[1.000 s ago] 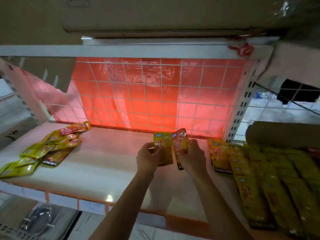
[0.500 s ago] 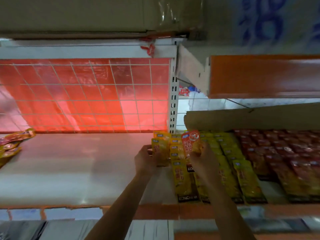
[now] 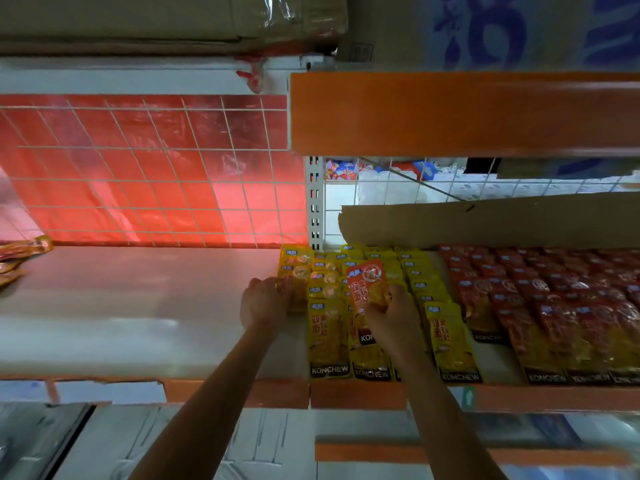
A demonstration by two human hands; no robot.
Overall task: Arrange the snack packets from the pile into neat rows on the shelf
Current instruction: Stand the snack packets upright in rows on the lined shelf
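The right hand [image 3: 391, 308] pinches an orange-red snack packet [image 3: 366, 281] by its lower half, thumb and fingers curled round it. The packet stands upright, lifted above the yellow packets lying beneath it. The left hand [image 3: 264, 303] grips a yellow snack packet [image 3: 294, 271] with its fingers wrapped round the packet's left edge. This packet sits at the left end of the yellow rows [image 3: 329, 341]; whether it rests on the shelf I cannot tell.

The yellow rows run from the front lip back toward the rear, each packet overlapping the one behind, with "KONCHEW" printed on the black bands at the front. Just to their right, across a narrow bare strip, lie the red rows [image 3: 554, 306], overlapped in the same way and filling that part of the shelf out to the frame's edge.

The white shelf [image 3: 138, 306] stretches left of the hands. At its far left edge the pile [image 3: 20, 254] of loose packets lies in a jumble, well apart from the rows.

A long cardboard strip [image 3: 485, 221] stands behind the rows. A white wire grid [image 3: 138, 185] over red sheeting backs the left bay, and a slotted upright [image 3: 314, 202] divides the two bays. Above is the orange front of an upper shelf [image 3: 450, 112], with cardboard boxes [image 3: 173, 19] on top.
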